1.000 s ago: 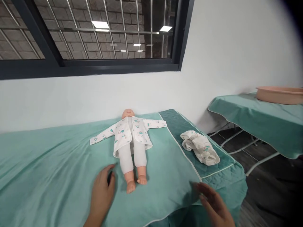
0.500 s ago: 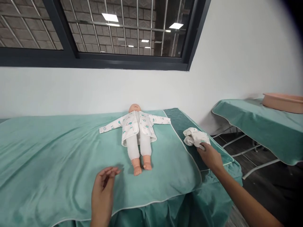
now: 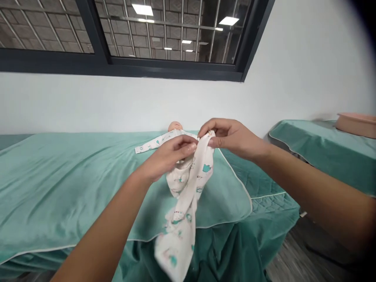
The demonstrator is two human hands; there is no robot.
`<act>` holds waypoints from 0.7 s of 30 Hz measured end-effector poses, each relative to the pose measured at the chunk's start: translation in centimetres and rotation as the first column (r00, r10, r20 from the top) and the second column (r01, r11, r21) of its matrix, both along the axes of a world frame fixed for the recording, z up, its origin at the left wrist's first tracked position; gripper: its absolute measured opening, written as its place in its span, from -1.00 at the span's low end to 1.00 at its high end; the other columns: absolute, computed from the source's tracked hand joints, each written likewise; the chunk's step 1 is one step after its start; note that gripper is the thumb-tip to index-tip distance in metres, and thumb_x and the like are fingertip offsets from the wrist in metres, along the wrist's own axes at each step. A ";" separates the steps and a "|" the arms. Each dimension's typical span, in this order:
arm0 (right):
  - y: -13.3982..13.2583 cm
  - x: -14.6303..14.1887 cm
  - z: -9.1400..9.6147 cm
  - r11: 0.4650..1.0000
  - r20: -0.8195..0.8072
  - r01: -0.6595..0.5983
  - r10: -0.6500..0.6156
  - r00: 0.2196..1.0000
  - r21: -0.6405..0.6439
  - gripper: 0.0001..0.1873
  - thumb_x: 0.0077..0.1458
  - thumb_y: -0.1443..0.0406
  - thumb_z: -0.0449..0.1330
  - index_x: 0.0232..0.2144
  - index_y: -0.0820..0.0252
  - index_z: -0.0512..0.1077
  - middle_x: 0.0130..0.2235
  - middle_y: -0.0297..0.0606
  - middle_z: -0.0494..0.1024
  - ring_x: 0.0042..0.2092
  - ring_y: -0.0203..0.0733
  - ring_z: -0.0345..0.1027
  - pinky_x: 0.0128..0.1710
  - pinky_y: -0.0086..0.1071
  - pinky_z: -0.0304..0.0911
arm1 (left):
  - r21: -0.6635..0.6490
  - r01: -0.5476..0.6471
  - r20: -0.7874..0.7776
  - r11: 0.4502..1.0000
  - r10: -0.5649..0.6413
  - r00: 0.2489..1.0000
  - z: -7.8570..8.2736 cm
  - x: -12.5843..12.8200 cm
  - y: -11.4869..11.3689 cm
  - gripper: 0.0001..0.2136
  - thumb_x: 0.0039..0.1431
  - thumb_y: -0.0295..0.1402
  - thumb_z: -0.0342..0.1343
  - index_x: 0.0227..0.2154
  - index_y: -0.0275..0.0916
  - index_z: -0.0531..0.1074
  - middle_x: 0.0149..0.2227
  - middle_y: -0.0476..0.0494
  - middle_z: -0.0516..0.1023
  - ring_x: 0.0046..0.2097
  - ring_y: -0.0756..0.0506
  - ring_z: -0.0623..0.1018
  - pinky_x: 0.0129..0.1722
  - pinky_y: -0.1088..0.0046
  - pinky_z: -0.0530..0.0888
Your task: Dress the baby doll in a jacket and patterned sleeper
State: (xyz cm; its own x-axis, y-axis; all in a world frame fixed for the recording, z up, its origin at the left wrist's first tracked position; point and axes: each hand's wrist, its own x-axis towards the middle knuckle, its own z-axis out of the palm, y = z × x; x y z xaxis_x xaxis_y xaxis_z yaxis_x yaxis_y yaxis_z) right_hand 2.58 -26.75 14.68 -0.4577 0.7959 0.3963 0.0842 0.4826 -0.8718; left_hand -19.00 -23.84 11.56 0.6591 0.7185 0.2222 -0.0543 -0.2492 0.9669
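Observation:
In front of the doll, both my hands hold up white baby pants (image 3: 202, 172) with a green print. My left hand (image 3: 170, 154) pinches the cloth near the gathered top. My right hand (image 3: 230, 138) grips the upper edge between thumb and fingers. A long part of the pants hangs down past the bed's front edge, its lower end blurred. Behind them lies the baby doll (image 3: 175, 125) on its back in a printed jacket (image 3: 151, 145). My hands and the pants hide most of its body and legs.
The bed has a green blanket (image 3: 73, 188) with white piping over a darker cover (image 3: 235, 250). A second green-covered table (image 3: 317, 145) with a pink basin (image 3: 357, 124) stands at the right. A white wall (image 3: 117, 103) and barred window (image 3: 173, 35) are behind.
My right hand has brought the bundled pants from the bed's right side to the middle, where they now hang unfolded. My left hand has moved up and right and taken hold of them.

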 end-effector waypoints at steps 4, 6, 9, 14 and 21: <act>1.2 -0.7 -0.2 1.000 -0.025 -0.017 0.017 1.000 0.010 -0.75 0.04 0.23 0.37 -0.23 0.21 0.51 -0.30 -0.32 0.52 -0.28 -0.30 0.38 -0.26 -0.40 0.31 | -0.160 0.144 -0.050 0.977 -0.154 0.987 -1.0 -0.6 0.7 -0.64 0.07 -0.18 0.26 -0.10 -0.25 0.48 -0.31 -0.09 0.50 -0.35 -0.01 0.45 -0.42 0.54 0.33; 1.5 -0.6 -1.1 1.000 -0.015 -0.016 0.016 1.000 -0.026 -0.77 0.06 0.24 0.35 -0.22 0.19 0.50 -0.31 -0.32 0.52 -0.29 -0.31 0.38 -0.26 -0.41 0.32 | -0.170 0.121 -0.082 0.978 -0.136 0.987 -1.5 -1.1 1.0 -0.63 0.05 -0.21 0.28 -0.09 -0.24 0.49 -0.33 -0.08 0.49 -0.40 0.02 0.42 -0.48 0.56 0.27; 1.9 -0.1 -2.5 0.996 0.050 0.016 -0.012 0.999 -0.088 -0.77 0.05 0.26 0.34 -0.21 0.19 0.51 -0.29 -0.31 0.54 -0.26 -0.28 0.40 -0.23 -0.38 0.32 | -0.085 0.022 -0.215 0.996 -0.040 0.976 -1.3 -2.1 1.4 -0.72 0.06 -0.24 0.24 -0.18 -0.24 0.53 -0.41 -0.05 0.46 -0.49 0.05 0.33 -0.55 0.56 0.17; 2.6 -0.1 -3.7 0.991 0.148 0.058 -0.040 0.988 -0.117 -0.78 0.06 0.26 0.31 -0.21 0.18 0.52 -0.22 -0.27 0.57 -0.20 -0.25 0.42 -0.18 -0.34 0.32 | 0.155 -0.076 -0.411 0.985 0.134 0.902 0.5 -3.6 1.9 -0.84 0.06 -0.27 0.19 -0.37 -0.24 0.58 -0.52 -0.01 0.40 -0.55 0.06 0.23 -0.58 0.53 0.10; 3.0 -1.4 -3.3 0.984 0.110 0.176 -0.173 0.979 -0.027 -0.78 0.08 0.31 0.22 -0.18 0.17 0.50 -0.22 -0.27 0.54 -0.22 -0.23 0.38 -0.20 -0.33 0.28 | 0.467 -0.004 -0.424 0.884 0.229 0.876 0.6 -4.5 2.3 -0.85 0.08 -0.26 0.15 -0.44 -0.21 0.54 -0.29 -0.09 0.52 -0.21 -0.14 0.47 -0.20 0.39 0.37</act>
